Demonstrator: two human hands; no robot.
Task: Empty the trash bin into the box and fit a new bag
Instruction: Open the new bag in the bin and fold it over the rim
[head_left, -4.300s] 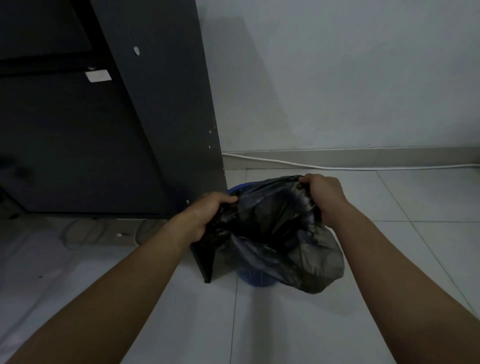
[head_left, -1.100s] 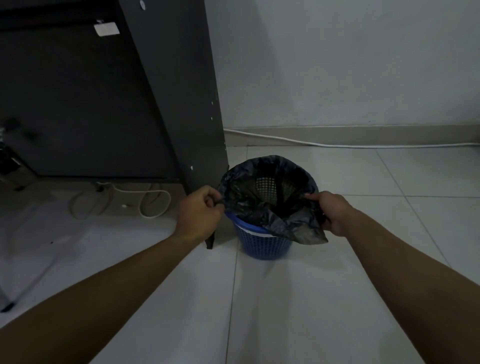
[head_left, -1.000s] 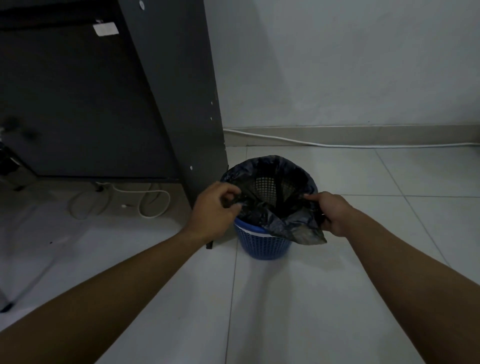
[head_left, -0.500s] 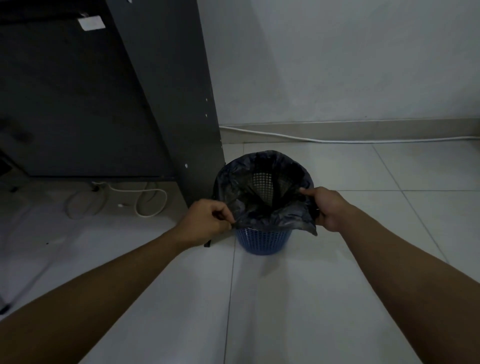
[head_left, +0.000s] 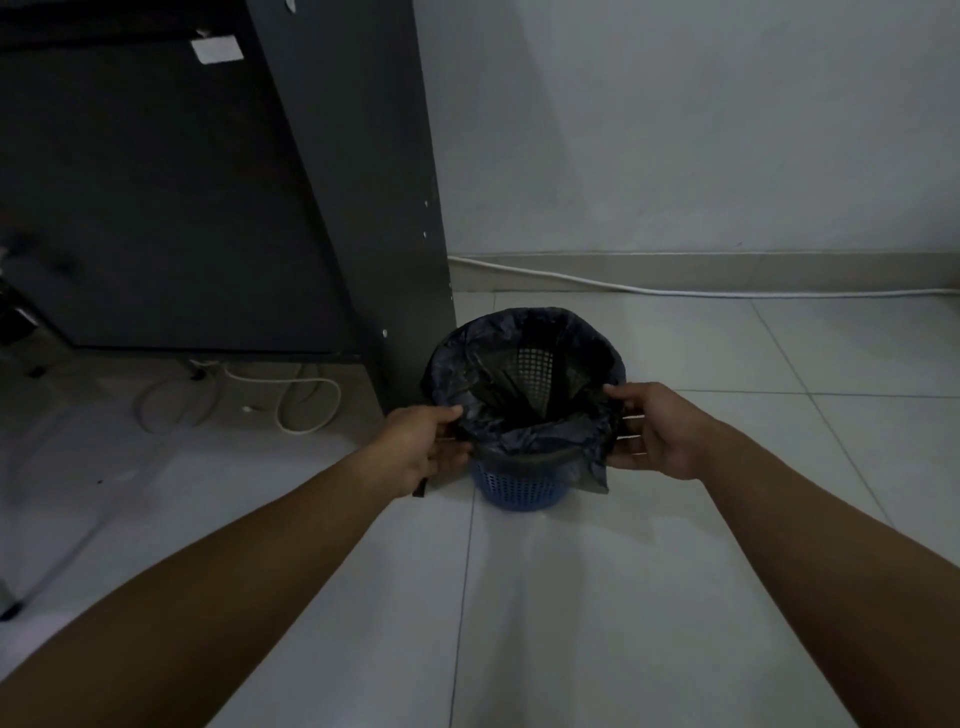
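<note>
The black bag (head_left: 524, 426) drapes over the rim of the blue bin (head_left: 519, 493), hiding its upper wall; the bin's bottom is lost in darkness. The left hand (head_left: 415, 447) pinches the bag's fold, its fingertips partly tucked under it, and covers most of the foot of the dark panel (head_left: 353, 182), whose top is cut off. The right hand (head_left: 657, 431) has blurred fingers (head_left: 631, 434) at the bag, so pinch or press cannot be told. Both forearms (head_left: 260, 571) run off the lower corners. The white cable (head_left: 675, 292) runs off the right edge. Text on the white label (head_left: 215, 49) is too small to read
</note>
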